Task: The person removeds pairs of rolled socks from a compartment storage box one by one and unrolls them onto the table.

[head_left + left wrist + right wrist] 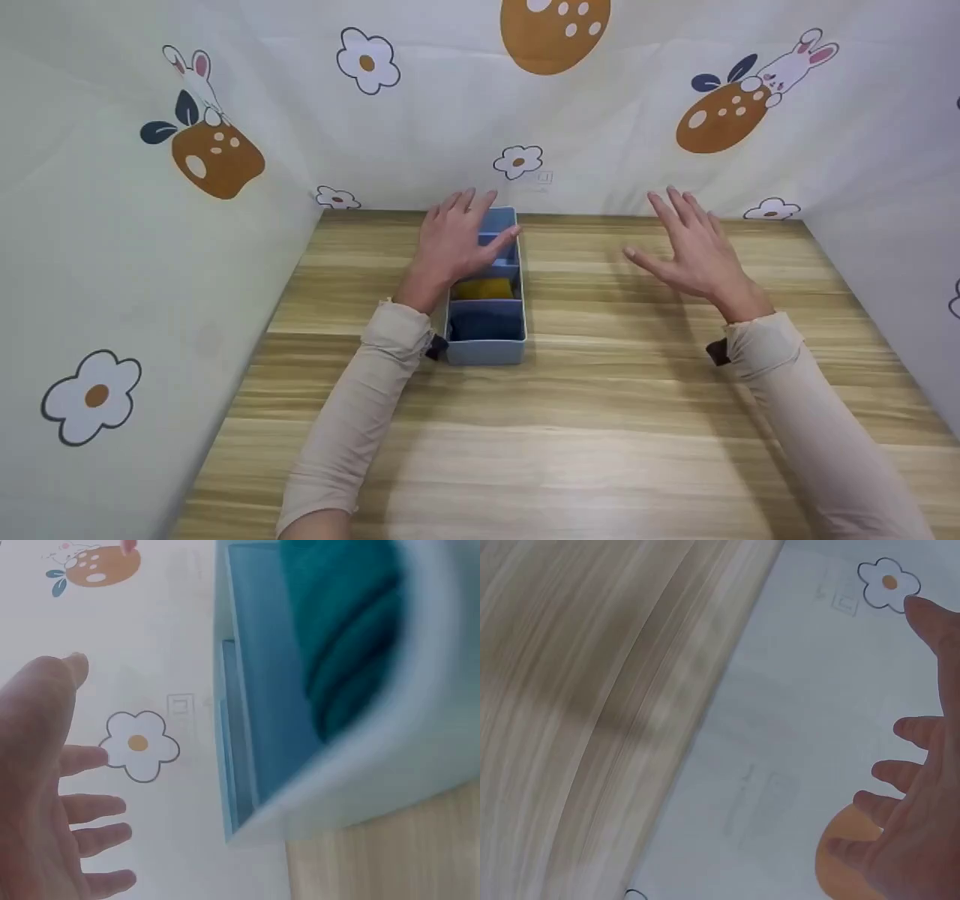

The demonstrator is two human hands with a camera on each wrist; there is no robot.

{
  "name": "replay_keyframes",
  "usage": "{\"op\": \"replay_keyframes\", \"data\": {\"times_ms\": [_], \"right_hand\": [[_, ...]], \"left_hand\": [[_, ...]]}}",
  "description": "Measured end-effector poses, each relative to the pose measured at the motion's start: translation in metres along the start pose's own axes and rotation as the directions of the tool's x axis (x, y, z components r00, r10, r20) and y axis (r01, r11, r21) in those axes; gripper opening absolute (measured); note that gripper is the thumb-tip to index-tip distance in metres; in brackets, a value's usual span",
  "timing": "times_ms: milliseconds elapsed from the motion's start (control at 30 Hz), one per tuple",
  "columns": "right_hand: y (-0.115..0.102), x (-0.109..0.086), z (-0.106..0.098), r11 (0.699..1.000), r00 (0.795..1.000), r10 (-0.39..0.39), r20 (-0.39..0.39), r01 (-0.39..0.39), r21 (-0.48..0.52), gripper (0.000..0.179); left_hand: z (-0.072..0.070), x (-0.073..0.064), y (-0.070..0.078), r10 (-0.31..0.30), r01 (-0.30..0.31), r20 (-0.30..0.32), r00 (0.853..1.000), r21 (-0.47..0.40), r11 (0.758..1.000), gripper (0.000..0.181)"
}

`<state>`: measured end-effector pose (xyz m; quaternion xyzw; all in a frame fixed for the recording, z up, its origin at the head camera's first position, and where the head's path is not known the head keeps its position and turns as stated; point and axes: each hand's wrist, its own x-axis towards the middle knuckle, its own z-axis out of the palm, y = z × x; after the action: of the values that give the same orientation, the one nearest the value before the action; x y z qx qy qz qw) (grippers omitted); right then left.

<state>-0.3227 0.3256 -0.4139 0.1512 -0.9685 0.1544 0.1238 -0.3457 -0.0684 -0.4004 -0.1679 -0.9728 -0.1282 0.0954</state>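
Observation:
A long light-blue divided storage box (pixel 486 352) stands on the wood-grain table. Its front compartment holds a dark folded cloth (pixel 486 325), and behind that sits a yellow cloth (pixel 484 289). My left hand (pixel 457 244) is spread above the left side of the box, covering part of its rear compartments. In the left wrist view its fingers (pixel 97 840) hold nothing, and a teal cloth (pixel 345 637) shows inside the box. To the right, my right hand (pixel 697 255) hovers over the table with fingers apart. Nothing is in it in the right wrist view either.
The wood-grain table (pixel 600 450) meets a pale cloth backdrop (pixel 435 127) printed with flowers, rabbits and brown fruit behind it. The same cloth hangs along the left and right sides. A dark strap (pixel 718 351) sits at the right wrist.

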Motion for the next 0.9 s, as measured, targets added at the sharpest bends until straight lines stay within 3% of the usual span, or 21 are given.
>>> {"op": "replay_keyframes", "data": {"times_ms": [233, 433, 600, 900], "right_hand": [[-0.019, -0.003, 0.006, 0.991, 0.988, -0.132, -0.080, 0.132, 0.006, 0.089], [-0.038, -0.006, 0.012, 0.949, 0.944, -0.303, -0.130, 0.311, 0.050, 0.082], [-0.060, -0.009, 0.017, 0.905, 0.908, -0.407, -0.099, 0.416, 0.086, 0.078], [-0.103, -0.018, 0.031, 0.852, 0.863, -0.503, -0.033, 0.502, 0.149, 0.072]], "left_hand": [[0.008, -0.008, -0.013, -0.030, 0.031, 0.020, 0.999, -0.056, 0.998, 0.084], [0.015, -0.018, -0.028, -0.089, 0.091, 0.022, 0.996, -0.108, 0.990, 0.079], [0.022, -0.026, -0.040, -0.137, 0.137, 0.005, 0.991, -0.139, 0.981, 0.077], [0.039, -0.038, -0.057, -0.153, 0.143, -0.033, 0.988, -0.202, 0.969, 0.067]]}}
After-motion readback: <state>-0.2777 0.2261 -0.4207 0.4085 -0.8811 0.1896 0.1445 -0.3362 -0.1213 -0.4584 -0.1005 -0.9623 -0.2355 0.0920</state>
